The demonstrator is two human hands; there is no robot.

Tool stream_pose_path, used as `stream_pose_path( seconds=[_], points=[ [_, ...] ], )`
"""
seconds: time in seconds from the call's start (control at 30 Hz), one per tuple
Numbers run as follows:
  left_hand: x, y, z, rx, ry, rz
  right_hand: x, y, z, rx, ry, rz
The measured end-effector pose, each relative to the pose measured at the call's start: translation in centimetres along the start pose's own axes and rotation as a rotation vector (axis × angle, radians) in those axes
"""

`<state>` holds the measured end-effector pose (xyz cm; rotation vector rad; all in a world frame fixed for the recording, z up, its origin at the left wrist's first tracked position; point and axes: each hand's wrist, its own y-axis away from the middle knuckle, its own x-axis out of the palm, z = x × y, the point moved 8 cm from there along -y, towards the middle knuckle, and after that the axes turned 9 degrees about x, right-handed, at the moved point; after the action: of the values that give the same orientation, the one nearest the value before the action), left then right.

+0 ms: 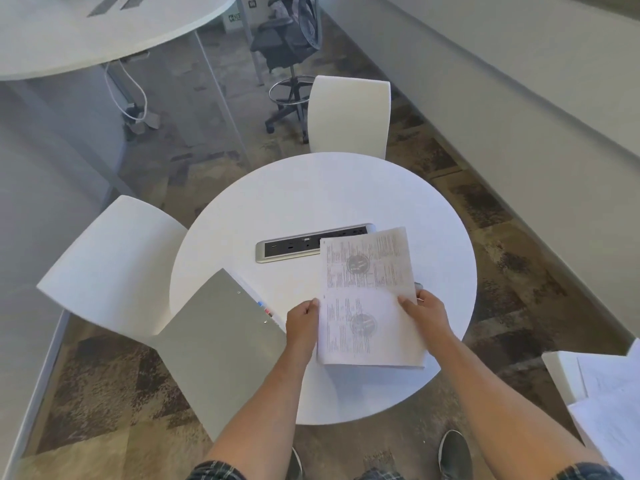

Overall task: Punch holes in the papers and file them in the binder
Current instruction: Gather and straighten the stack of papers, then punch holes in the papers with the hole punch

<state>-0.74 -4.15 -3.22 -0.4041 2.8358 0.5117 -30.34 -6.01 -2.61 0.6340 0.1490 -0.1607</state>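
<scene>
A stack of printed papers (pixel 367 299) is held over the near right part of the round white table (pixel 311 195). My left hand (pixel 303 322) pinches the stack's left edge, and my right hand (pixel 424 308) grips its right edge with the thumb on top. A closed grey binder (pixel 221 348) lies to the left, hanging over the table's near left edge, with coloured tabs showing along its far side. A small dark object peeks out behind my right hand; I cannot tell what it is. No hole punch is plainly visible.
A silver power strip (pixel 294 245) is set into the table's middle, its right end under the papers. White chairs stand at the left (pixel 114 268) and far side (pixel 349 116). More loose papers (pixel 609 407) lie at the right edge. A black office chair (pixel 287 46) stands beyond.
</scene>
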Motion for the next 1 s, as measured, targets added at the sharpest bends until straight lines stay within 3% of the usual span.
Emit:
stream_pose_path(
  seconds=[0.13, 0.3, 0.43, 0.57, 1.0],
  points=[
    [-0.6, -0.8, 0.3, -0.036, -0.089, -0.021, 1.6, -0.5, -1.2, 0.017, 0.093, 0.016],
    [-0.1, -0.4, 1.2, -0.019, -0.38, 0.019, 4.0, -2.3, -4.2, 0.092, 0.477, 0.041],
    [0.4, 0.2, 0.8, -0.029, -0.612, 0.036, 4.5, -3.4, -5.5, 0.107, 0.583, 0.026],
    [0.6, 0.5, 0.5, -0.031, -0.759, 0.053, 3.7, -3.1, -5.4, 0.053, 0.552, -0.089],
    [1.0, 0.9, 1.1, -0.023, -0.895, 0.151, 4.9, -1.9, -5.7, -0.118, 0.942, -0.131]
  ],
)
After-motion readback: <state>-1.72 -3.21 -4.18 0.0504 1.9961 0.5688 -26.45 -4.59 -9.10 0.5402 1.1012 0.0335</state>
